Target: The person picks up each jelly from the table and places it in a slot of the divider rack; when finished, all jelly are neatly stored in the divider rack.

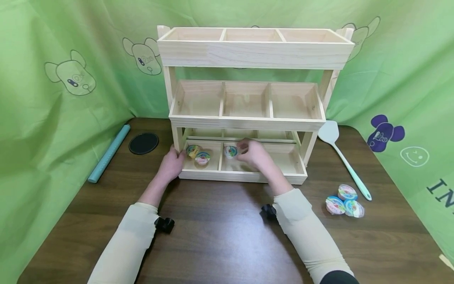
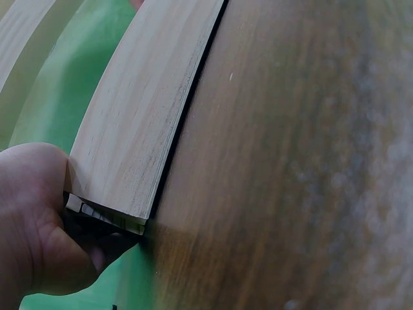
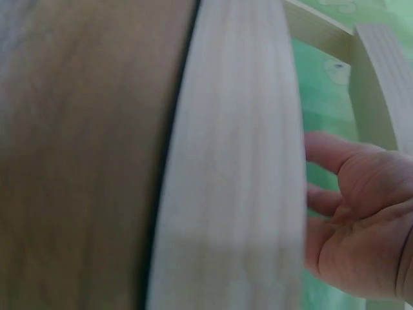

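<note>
A three-tier wooden shelf (image 1: 255, 55) stands on the table, each tier split into three compartments. My left hand (image 1: 172, 165) grips the left end of the bottom tier; in the left wrist view the hand (image 2: 45, 219) is at the tier's corner. Two small jelly cups, one with a yellow lid (image 1: 193, 150) and one with a colourful lid (image 1: 202, 158), lie in the bottom left compartment. Another jelly cup (image 1: 230, 152) is in the bottom middle compartment. Just right of it is my right hand (image 1: 253, 154), fingers loosely bent; the front board hides their tips in the right wrist view.
Three jelly cups (image 1: 345, 202) cluster on the table at the right. Behind them lies a pale spatula (image 1: 340, 152). A blue roll (image 1: 109, 154) and a black disc (image 1: 143, 143) are at the left. Green cloth (image 1: 88, 114) surrounds the table's back and sides.
</note>
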Demonstrator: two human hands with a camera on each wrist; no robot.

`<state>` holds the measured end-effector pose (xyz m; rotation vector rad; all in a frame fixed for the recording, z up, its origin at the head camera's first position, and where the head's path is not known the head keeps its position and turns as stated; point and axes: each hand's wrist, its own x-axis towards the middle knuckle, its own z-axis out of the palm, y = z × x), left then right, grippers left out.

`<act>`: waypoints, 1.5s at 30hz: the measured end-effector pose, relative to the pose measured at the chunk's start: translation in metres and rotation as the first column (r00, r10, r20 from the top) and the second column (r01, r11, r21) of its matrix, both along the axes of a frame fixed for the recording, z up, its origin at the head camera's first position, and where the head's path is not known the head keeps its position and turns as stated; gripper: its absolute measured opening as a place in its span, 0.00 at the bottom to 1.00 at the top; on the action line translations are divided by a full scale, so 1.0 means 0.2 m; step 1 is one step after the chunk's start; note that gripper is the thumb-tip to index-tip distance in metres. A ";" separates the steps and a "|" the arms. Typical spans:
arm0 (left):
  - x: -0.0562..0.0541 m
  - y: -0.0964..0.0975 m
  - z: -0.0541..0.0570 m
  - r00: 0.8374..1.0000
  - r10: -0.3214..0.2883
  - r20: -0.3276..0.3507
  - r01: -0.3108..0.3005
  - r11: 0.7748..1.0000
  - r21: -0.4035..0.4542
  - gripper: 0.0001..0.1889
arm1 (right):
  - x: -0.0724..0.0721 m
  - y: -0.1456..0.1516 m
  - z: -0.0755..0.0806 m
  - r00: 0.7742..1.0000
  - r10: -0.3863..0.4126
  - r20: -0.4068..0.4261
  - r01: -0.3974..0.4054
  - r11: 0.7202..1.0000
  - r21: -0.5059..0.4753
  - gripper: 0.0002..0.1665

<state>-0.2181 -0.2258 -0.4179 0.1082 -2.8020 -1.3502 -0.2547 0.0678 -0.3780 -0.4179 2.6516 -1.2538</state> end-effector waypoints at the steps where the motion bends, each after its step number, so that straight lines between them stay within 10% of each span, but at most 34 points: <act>1: 0.00 0.00 0.00 1.000 0.000 0.002 0.000 1.000 -0.001 0.30 | 0.01 0.01 0.01 1.000 0.014 0.001 -0.014 1.000 -0.011 0.29; 14: 0.00 0.00 0.01 1.000 0.003 0.006 -0.003 1.000 -0.015 0.30 | 0.14 0.17 0.11 0.984 0.133 -0.121 -0.143 0.987 -0.076 0.21; 45: 0.01 0.00 0.02 1.000 -0.005 0.013 0.005 1.000 -0.009 0.31 | 0.45 0.86 0.15 0.948 -0.090 -0.306 0.117 0.991 0.070 0.16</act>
